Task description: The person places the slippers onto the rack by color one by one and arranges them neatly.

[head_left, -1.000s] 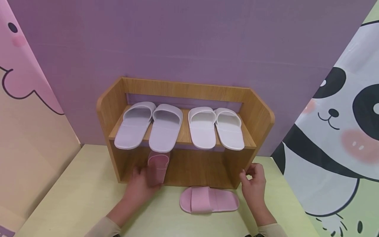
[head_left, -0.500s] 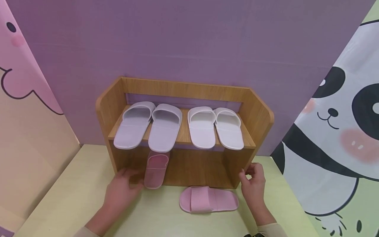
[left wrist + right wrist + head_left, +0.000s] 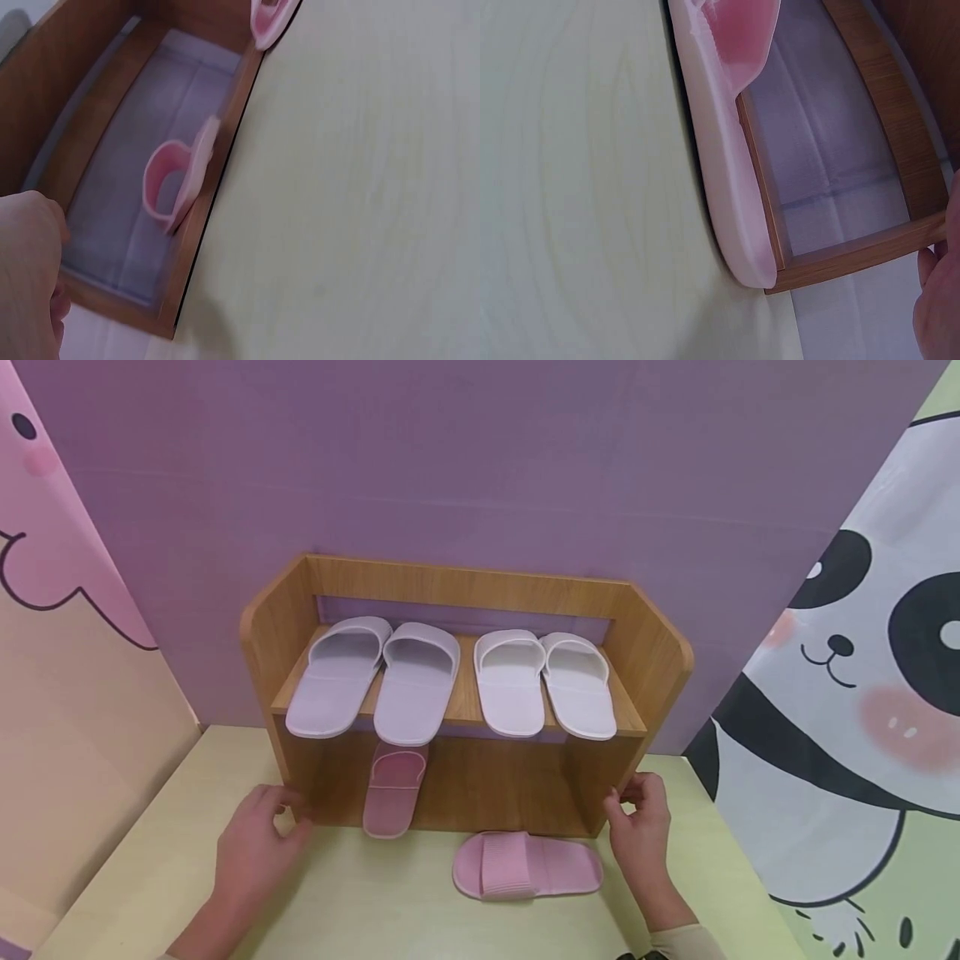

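Observation:
A small wooden shoe rack stands against the purple wall. My left hand is at the front edge of its left side panel, thumb and fingers on either side; in the left wrist view the left hand partly hides that edge. My right hand pinches the front edge of the right side panel, as the right wrist view also shows. One pink slipper lies on the lower level, left of centre, toe end inward. Another pink slipper lies sideways on the table before the rack.
On the upper shelf sit two pale lilac slippers at the left and two white slippers at the right. The pale yellow table extends in front. A panda picture covers the right wall.
My left hand has let go of the pink slipper on the lower level and moved left to the rack's left side panel. The right hand stays at the right panel.

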The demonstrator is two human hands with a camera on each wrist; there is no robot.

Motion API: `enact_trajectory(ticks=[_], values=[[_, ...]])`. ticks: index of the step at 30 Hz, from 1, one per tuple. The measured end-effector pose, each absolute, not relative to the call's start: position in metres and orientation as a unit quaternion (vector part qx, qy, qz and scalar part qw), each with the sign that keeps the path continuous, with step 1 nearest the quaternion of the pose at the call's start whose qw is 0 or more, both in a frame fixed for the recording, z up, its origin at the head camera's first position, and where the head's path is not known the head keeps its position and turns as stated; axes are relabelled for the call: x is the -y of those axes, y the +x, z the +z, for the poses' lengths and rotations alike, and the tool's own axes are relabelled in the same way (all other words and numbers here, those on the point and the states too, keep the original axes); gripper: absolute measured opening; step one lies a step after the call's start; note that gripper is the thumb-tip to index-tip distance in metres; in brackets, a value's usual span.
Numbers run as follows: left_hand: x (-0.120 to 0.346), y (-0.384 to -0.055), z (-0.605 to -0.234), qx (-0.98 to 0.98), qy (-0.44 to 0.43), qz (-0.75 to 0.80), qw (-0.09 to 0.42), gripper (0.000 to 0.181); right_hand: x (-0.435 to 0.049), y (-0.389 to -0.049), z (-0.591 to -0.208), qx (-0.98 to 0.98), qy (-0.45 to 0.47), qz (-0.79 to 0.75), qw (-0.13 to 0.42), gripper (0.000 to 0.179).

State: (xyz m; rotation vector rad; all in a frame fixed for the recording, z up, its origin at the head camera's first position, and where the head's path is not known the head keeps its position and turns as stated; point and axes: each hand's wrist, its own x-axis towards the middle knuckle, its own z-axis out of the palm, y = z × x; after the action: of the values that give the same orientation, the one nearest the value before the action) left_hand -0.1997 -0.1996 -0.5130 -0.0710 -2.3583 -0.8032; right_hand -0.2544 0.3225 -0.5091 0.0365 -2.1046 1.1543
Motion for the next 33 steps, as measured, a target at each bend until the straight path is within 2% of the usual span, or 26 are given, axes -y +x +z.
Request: enact_trajectory(ticks=[8,23,33], values=[[0.217,-0.205,-0.498,0.896,0.010,-0.324,0.305,0.032,-0.324,-0.256,-0.511,0.813,0.025,0.447,0.372,0.023],[0.223,-0.224,-0.489,0.864,-0.033,-0.387,0.320,0.054,-0.326,-0.256,-0.513,0.811,0.032,0.455,0.367,0.024],[0.220,-0.233,-0.486,0.834,-0.028,-0.435,0.339,0.050,-0.326,-0.256,-0.513,0.809,0.031,0.459,0.367,0.023]])
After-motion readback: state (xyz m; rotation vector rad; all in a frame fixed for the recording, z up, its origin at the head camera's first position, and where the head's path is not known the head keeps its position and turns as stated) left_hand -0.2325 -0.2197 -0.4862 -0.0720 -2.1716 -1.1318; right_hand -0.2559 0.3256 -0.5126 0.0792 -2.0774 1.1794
